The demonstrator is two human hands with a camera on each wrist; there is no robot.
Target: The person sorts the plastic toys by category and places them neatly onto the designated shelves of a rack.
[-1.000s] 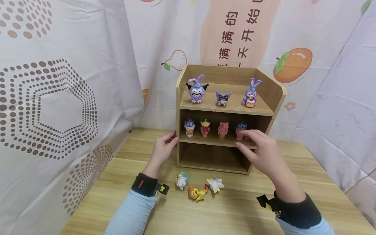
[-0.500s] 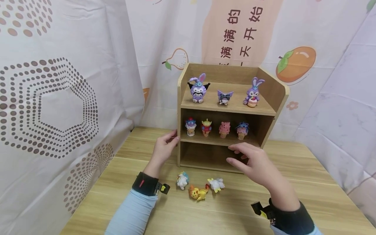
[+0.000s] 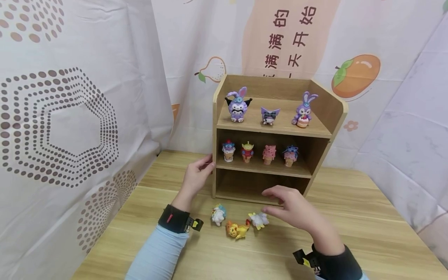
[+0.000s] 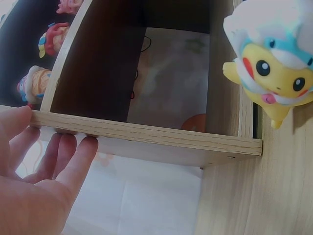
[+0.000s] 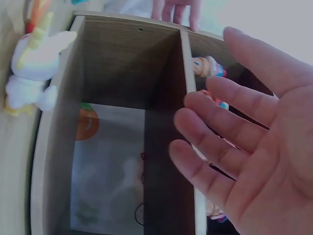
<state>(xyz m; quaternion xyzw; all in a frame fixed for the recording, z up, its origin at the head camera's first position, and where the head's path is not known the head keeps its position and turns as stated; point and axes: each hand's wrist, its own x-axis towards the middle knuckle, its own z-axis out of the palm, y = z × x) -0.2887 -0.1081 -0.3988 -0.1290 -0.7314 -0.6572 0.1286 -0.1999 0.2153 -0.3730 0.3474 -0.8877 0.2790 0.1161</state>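
Observation:
My left hand (image 3: pixel 195 177) holds the left side of the small wooden shelf (image 3: pixel 274 132), thumb on the front edge and fingers against the outer face. Out in front of the lowest compartment hovers my right hand (image 3: pixel 292 208), fingers spread and holding nothing. Nearest to it lies a white figurine with yellow parts (image 3: pixel 259 220) on the table. Beside that are a yellow figurine with an orange mane and red tail tip (image 3: pixel 237 230) and a yellow figurine in a white-and-blue hooded costume (image 4: pixel 276 73). The lowest compartment holds no figurine.
Purple figurines (image 3: pixel 238 107) stand on the top tier. Several ice-cream-cone figurines (image 3: pixel 269 154) line the middle tier. Patterned cloth (image 3: pixel 189 97) hangs behind and at the sides of the wooden table (image 3: pixel 357 210).
My right hand has come away from the blue-topped cone figurine on the middle tier and moved down and left towards the figurines on the table. The left hand keeps its place.

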